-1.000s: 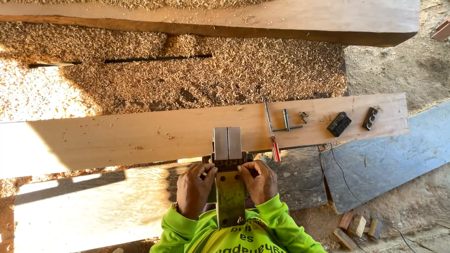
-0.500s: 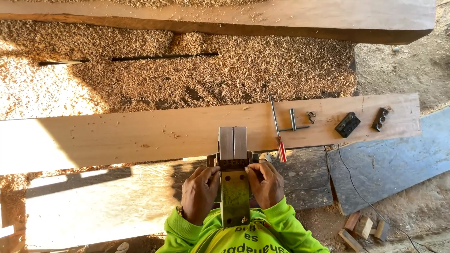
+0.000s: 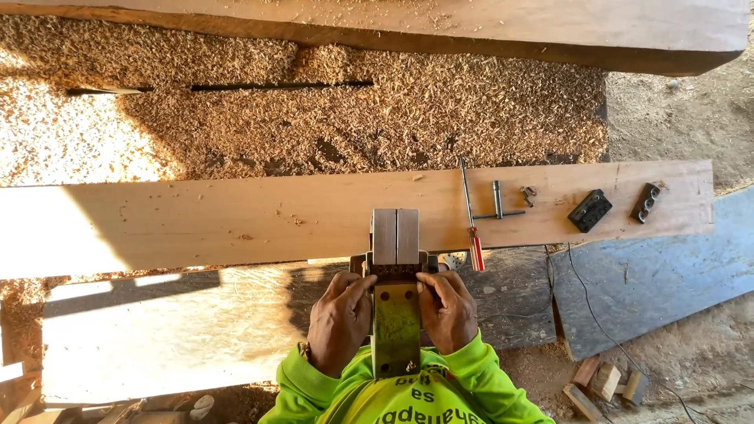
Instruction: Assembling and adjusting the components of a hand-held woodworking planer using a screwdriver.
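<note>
Nothing's really shifted since a moment ago: your left hand (image 3: 339, 320) and right hand (image 3: 448, 310) still pinch the upturned planer (image 3: 395, 302) between them, steadying it; screwdriver (image 3: 471, 216) lies just right.

bare plank (image 3: 236, 220) left of planer (image 3: 396, 235), screwdriver (image 3: 472, 216) and small tools crowding right

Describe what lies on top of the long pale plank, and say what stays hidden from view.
On the plank lie a red-handled screwdriver, a T-shaped key, two black blocks, and the front of the tool held by left hand and right hand. The tool covers the wood beneath it.
</note>
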